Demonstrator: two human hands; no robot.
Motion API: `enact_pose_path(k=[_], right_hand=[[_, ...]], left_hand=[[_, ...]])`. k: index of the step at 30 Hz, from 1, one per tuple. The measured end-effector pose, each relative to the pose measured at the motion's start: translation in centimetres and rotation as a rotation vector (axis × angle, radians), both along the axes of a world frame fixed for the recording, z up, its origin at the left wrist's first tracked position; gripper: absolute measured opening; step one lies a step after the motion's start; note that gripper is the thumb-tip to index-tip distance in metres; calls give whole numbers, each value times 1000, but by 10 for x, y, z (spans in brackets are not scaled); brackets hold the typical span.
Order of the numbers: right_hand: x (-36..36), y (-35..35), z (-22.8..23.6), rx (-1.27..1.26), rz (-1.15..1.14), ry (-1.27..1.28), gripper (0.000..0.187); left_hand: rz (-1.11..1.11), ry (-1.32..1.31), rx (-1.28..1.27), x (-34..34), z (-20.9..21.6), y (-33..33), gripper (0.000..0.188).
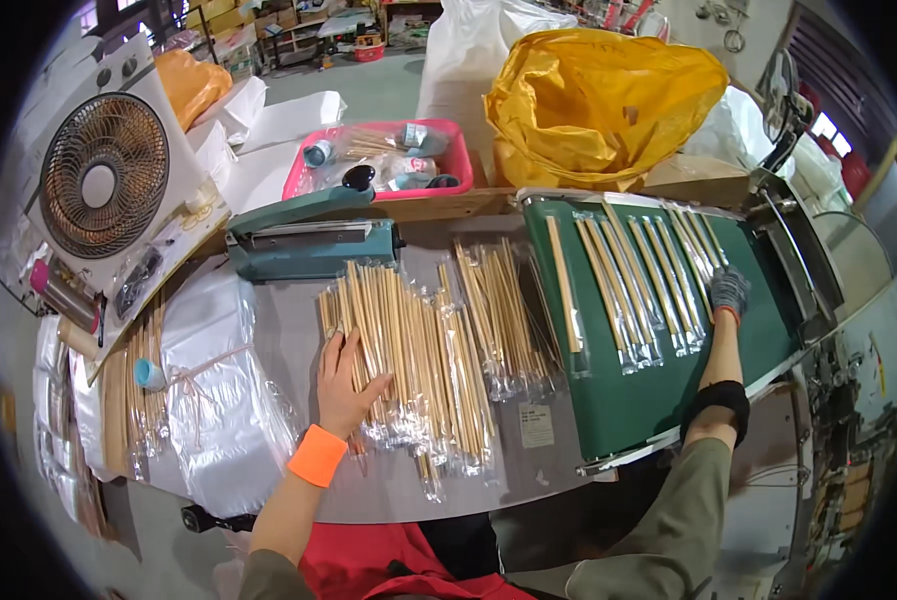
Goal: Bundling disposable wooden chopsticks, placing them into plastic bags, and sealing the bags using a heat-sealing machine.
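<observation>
My left hand (346,385), bare with an orange wristband, lies spread on the left edge of a thick pile of wrapped chopsticks (413,370). Its thumb reaches across the lower part of the pile. My right hand (730,290), in a grey glove, is over the green conveyor belt (623,410). Its fingers are closed on the lower end of the rightmost chopstick packets (690,235), partly covering them. To the left of these, several chopstick packets (618,285) lie side by side along the belt. Another wrapped bundle (508,315) lies between the pile and the belt.
A teal heat sealer (313,250) stands behind the pile. Clear plastic bags (218,390) are stacked at left, near a fan (103,185). Behind are a pink basket (378,190) and a large yellow bag (608,110). Metal guards (803,250) flank the belt's right side.
</observation>
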State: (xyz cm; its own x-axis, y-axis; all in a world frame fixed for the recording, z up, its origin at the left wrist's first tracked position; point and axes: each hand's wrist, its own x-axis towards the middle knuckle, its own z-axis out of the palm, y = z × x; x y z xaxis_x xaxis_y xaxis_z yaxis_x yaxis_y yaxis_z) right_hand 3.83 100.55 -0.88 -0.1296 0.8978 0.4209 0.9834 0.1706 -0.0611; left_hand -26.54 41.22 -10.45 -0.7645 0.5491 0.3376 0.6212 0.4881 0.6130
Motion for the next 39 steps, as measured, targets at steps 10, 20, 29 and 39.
enact_pose_path(k=[10, 20, 29, 39], right_hand=[[-97, -187, -13, 137, 818, -6, 26], [-249, -354, -37, -237, 832, -250, 69], [-254, -390, -17, -987, 995, 124, 111], [-116, -575, -80, -1290, 911, 1184, 59]], left_hand=[[-21, 121, 64, 11, -13, 8, 75], [79, -164, 379, 33, 3, -17, 87], [27, -1244, 686, -1, 63, -65, 77], [-71, -846, 708, 107, 14, -104, 91]])
